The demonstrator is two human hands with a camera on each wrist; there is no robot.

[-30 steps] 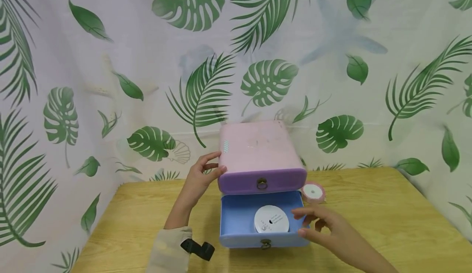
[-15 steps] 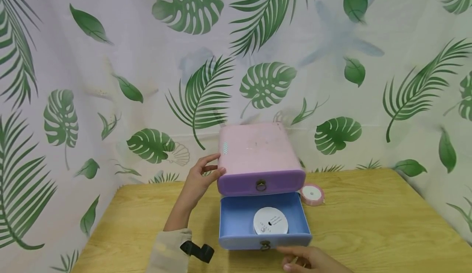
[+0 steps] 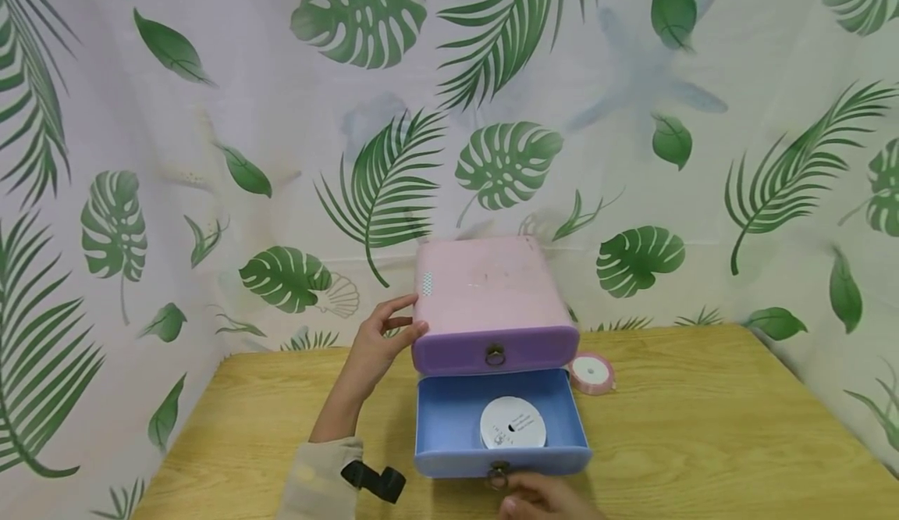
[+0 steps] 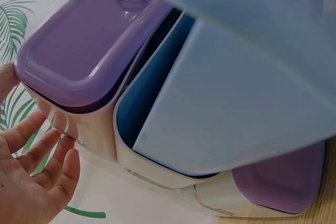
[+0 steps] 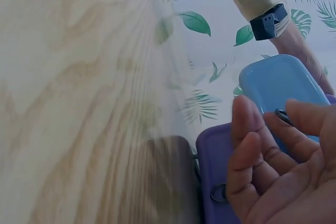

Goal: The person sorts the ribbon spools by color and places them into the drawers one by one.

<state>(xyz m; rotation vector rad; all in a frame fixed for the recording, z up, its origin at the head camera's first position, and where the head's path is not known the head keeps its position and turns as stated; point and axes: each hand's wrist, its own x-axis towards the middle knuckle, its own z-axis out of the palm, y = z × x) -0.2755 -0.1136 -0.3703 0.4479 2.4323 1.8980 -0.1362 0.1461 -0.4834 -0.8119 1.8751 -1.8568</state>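
Observation:
A small chest with a pink top (image 3: pixel 485 286) stands on the table, its purple upper drawer (image 3: pixel 456 352) pushed in. Below it the blue drawer (image 3: pixel 435 464) is pulled out, with a white spool (image 3: pixel 513 423) lying inside. My left hand (image 3: pixel 379 342) rests against the chest's left side, fingers loosely extended; in the left wrist view the fingertips touch the side wall. At the blue drawer's front, my right hand (image 3: pixel 541 496) pinches the metal ring pull (image 5: pixel 284 116) between thumb and index finger, the other fingers loosely bent.
A pink-edged ribbon spool (image 3: pixel 592 373) lies on the wooden table (image 3: pixel 702 426), right of the chest. Another purple drawer (image 4: pixel 286 179) sits below the blue one. A leaf-patterned cloth (image 3: pixel 527 75) hangs behind. A black strap (image 3: pixel 374 481) is on the left wrist.
My right hand has moved from the blue drawer's right side down and left to the ring pull. The left hand stays at the chest's side. The drawer remains out.

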